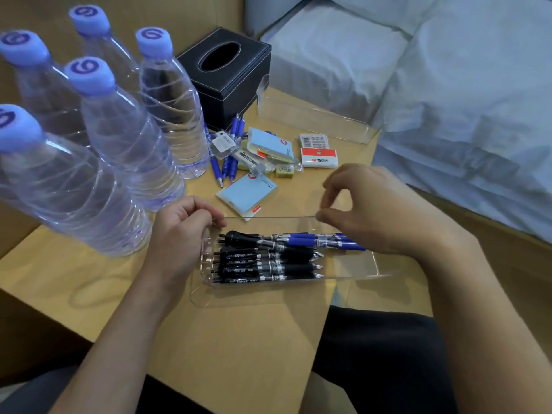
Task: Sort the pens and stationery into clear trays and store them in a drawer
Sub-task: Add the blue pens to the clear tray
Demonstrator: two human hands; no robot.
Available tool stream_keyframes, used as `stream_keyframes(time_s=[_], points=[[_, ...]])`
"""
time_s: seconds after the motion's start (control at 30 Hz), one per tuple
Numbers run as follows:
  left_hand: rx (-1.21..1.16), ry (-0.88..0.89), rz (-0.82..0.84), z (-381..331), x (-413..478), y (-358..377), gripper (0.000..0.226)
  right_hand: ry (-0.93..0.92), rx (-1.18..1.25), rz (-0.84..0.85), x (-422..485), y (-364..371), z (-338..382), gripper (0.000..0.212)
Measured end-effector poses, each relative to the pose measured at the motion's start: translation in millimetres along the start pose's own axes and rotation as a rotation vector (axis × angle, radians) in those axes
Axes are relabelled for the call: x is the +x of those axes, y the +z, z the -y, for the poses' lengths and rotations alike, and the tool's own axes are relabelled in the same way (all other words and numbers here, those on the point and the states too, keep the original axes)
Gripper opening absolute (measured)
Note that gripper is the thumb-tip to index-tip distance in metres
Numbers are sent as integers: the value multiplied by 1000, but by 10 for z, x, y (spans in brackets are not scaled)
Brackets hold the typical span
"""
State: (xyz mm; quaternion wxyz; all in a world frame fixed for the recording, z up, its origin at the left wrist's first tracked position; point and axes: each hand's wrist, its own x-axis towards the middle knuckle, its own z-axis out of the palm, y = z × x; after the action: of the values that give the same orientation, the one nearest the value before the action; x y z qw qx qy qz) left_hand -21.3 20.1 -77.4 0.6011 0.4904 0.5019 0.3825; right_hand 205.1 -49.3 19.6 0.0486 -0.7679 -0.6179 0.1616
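A clear tray point(355, 264) sits near the front of the wooden table point(89, 273). It holds several black pens point(263, 261) and two blue pens point(316, 240) lying lengthwise. My left hand point(182, 231) grips the tray's far left corner. My right hand point(376, 210) pinches the tray's far rim between thumb and forefinger. Behind the tray lie a blue sticky-note pad point(248, 192), more blue pens point(227, 165), another pad point(271, 144), wrapped erasers point(318, 158) and small packets. A second, empty clear tray point(313, 115) stands at the back right.
Several water bottles point(125, 135) with blue caps stand along the table's left side. A black tissue box point(230, 76) is at the back. A bed with white bedding point(448, 85) borders the table on the right. My dark-clothed lap shows below the front edge.
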Motion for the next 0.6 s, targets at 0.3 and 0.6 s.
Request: stream_keyframes(time_s=[0.3, 0.6], points=[[34, 18, 16, -28, -18, -5, 18, -167, 140, -162, 715, 464, 627, 17], [31, -6, 29, -4, 43, -36, 20, 78, -154, -225, 1178, 762, 975, 16]])
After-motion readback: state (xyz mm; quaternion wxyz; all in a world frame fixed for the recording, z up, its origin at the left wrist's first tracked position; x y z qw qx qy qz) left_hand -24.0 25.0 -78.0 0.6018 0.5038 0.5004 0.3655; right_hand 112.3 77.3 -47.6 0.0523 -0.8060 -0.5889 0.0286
